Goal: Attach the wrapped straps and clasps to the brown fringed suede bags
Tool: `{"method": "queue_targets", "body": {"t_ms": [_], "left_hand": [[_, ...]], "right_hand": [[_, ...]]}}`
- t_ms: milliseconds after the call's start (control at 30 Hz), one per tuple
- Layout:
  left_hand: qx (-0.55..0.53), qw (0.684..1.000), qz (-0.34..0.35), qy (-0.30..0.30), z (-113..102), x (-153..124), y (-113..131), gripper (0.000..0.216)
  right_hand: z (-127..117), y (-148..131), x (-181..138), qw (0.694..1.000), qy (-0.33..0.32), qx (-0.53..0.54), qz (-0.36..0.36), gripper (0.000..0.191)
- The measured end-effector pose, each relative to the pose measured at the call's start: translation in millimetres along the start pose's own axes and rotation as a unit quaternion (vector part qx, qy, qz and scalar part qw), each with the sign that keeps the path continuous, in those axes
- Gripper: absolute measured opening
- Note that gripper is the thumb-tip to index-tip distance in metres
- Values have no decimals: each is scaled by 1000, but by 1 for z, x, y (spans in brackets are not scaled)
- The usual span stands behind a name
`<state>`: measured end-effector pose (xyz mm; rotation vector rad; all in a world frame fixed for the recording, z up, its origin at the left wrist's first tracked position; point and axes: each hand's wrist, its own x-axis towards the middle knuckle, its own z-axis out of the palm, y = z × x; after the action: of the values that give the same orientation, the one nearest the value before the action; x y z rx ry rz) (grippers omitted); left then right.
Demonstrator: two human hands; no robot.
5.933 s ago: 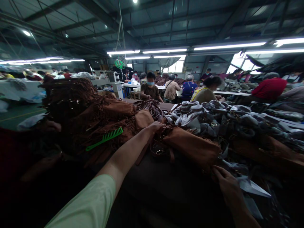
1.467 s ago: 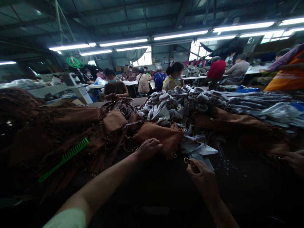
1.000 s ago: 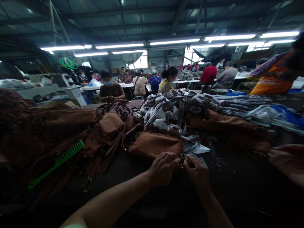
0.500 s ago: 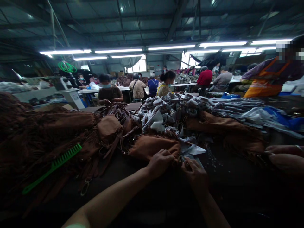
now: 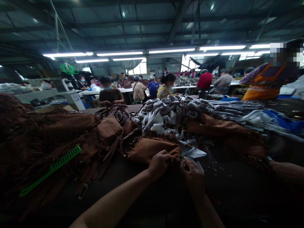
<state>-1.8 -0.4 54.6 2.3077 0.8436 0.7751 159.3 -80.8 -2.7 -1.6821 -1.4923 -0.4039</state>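
A brown suede fringed bag [image 5: 152, 147] lies on the dark table [image 5: 142, 186] in front of me. My left hand [image 5: 159, 163] grips the bag's near right corner with curled fingers. My right hand [image 5: 193, 175] is closed in a pinch at the same corner, on a small metal ring or clasp [image 5: 180, 158] that I can barely make out. The two hands almost touch.
Brown fringed bags [image 5: 59, 133] are heaped at the left, with a green comb [image 5: 51, 169] lying on them. Grey wrapped straps and hardware [image 5: 180, 109] are piled behind. A co-worker's forearm [image 5: 285, 171] rests at the right. Other people sit at far tables.
My left hand drew back from the far pile with the brown bag. My right hand came in with a metal ring, and both hands met at the bag's corner.
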Motion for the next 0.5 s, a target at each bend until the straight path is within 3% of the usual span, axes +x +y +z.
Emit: {"method": "queue_targets", "body": {"t_ms": [300, 500], "left_hand": [[32, 999, -9, 21, 8, -1, 4, 20], [59, 996, -55, 29, 16, 4, 3, 23]], "right_hand": [[-5, -2, 0, 996, -42, 24, 80, 43], [-18, -18, -1, 986, -78, 33, 145, 35]]}}
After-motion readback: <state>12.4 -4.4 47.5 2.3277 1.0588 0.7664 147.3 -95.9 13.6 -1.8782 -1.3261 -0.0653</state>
